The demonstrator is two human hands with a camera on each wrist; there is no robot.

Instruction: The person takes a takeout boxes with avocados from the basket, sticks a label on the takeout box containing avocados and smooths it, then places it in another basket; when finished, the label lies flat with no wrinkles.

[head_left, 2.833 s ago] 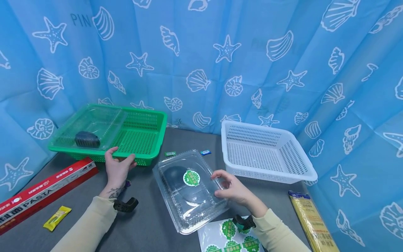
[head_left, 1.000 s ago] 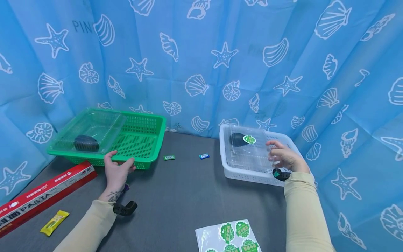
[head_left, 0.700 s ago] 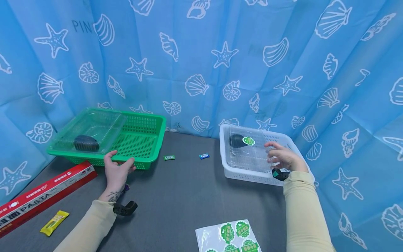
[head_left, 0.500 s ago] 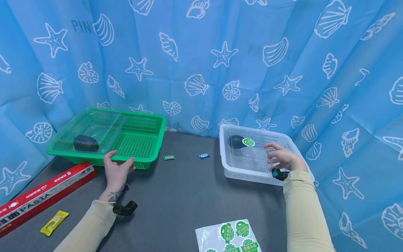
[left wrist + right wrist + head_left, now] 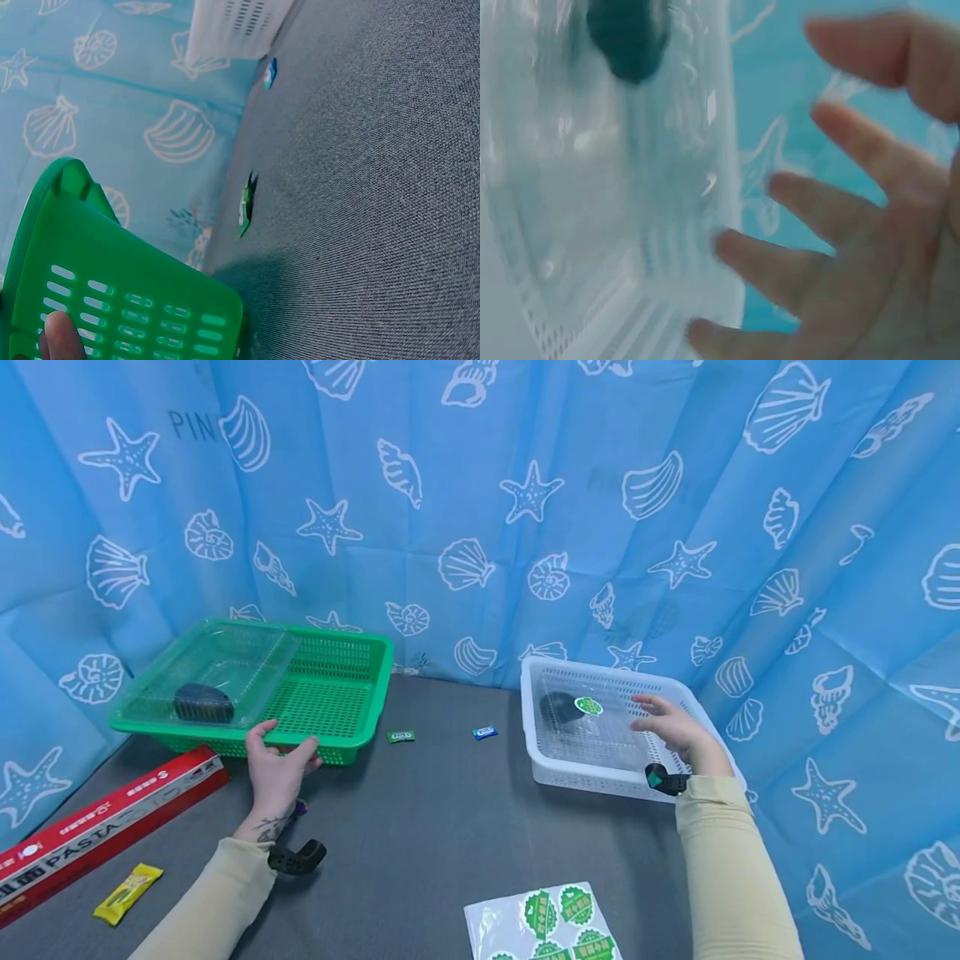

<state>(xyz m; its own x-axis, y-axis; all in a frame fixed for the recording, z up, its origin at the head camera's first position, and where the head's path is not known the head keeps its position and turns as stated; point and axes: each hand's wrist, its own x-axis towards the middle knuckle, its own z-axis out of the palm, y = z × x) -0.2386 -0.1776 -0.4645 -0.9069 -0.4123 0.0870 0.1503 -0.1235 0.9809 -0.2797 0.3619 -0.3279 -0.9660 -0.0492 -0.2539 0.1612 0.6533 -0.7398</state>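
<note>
My left hand (image 5: 279, 768) holds the front rim of a green plastic basket (image 5: 378, 693); a fingertip lies against its outer wall in the left wrist view. A clear clamshell container (image 5: 225, 660) with a dark oval item (image 5: 203, 702) inside sits in that basket's left part. Over the right side of a white basket (image 5: 528, 727), my right hand (image 5: 675, 731) hovers with fingers spread and nothing in them. Within the white basket lies another clear clamshell container (image 5: 592, 739), bearing a round green sticker (image 5: 588, 705) and a dark item (image 5: 560, 707).
A red pasta box (image 5: 112, 831) and a yellow wrapped packet (image 5: 127, 893) lie at left. Small green (image 5: 401, 737) and blue (image 5: 484, 732) packets lie between the baskets. A sticker sheet (image 5: 543, 922) is at the front. A blue curtain (image 5: 450, 485) stands behind.
The right hand carried the stickered clamshell container from the table middle into the white basket and let go of it; its fingers have since spread. The left hand stayed at the green basket.
</note>
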